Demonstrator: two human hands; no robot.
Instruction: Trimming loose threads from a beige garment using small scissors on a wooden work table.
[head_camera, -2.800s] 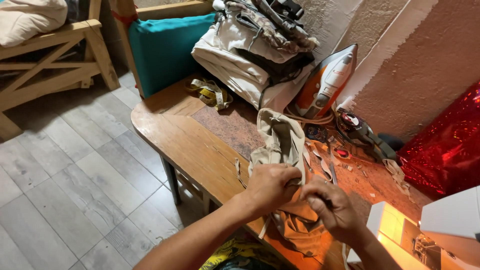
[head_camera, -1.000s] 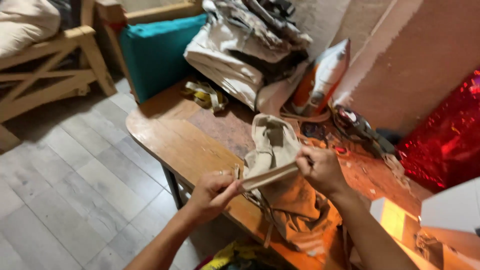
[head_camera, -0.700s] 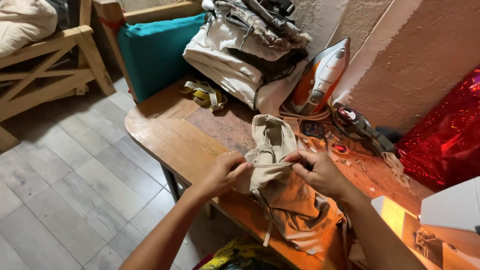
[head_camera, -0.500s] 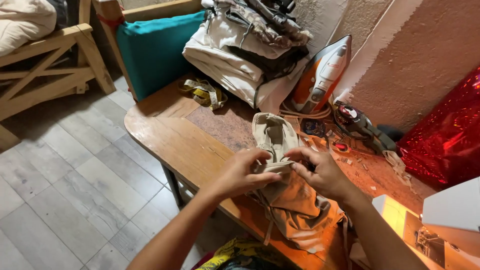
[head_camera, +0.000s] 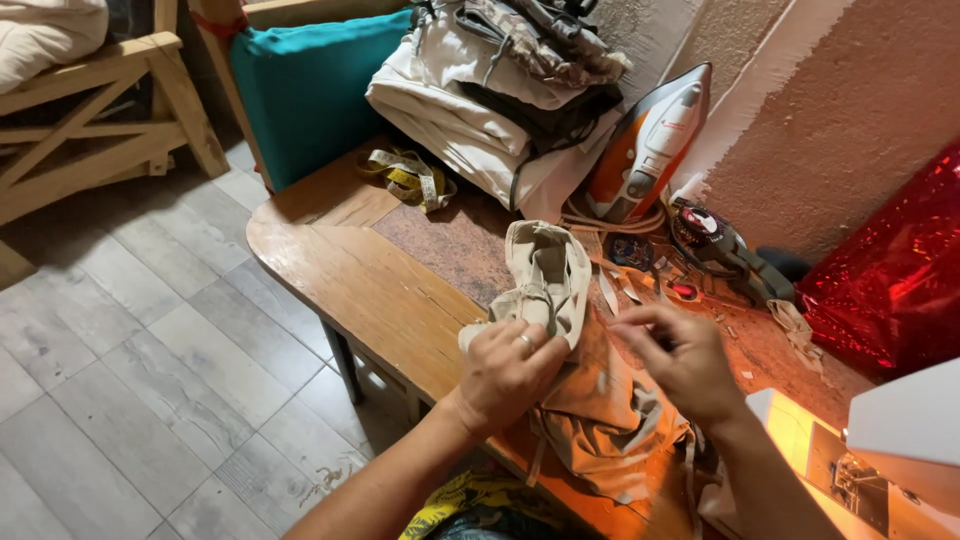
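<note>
Since half a second ago, our two hands have parted: they were bunched together over the cloth at the centre of the frame, and now the right one has lifted off toward the right while the left has closed down where it was.

Reading from the left of the frame, the wooden counter (head_camera: 350, 290) runs in from the left edge of its rounded end, with a yellow measuring tape (head_camera: 410, 175) coiled near its upper end. At lower centre, our left hand (head_camera: 510, 370) is curled tight, fingers pressed together, gripping a bunched fold of the beige garment (head_camera: 550, 275). That garment lies on the counter at the middle of the picture, its pale upper part stretching up from the fist and its tan lower part (head_camera: 600, 420) spilling toward the bottom edge. Just right of it, our right hand (head_camera: 680, 355) hovers above the cloth, thumb and forefinger drawn near each other as if pinching something fine; we cannot tell whether anything is between them.

We judge that the left hand now anchors the fabric alone, freeing the right for finer work.

Further right and above, an orange and white iron (head_camera: 650, 145) stands against the wall, and a red glittery sheet (head_camera: 890, 290) fills the right edge.
</note>
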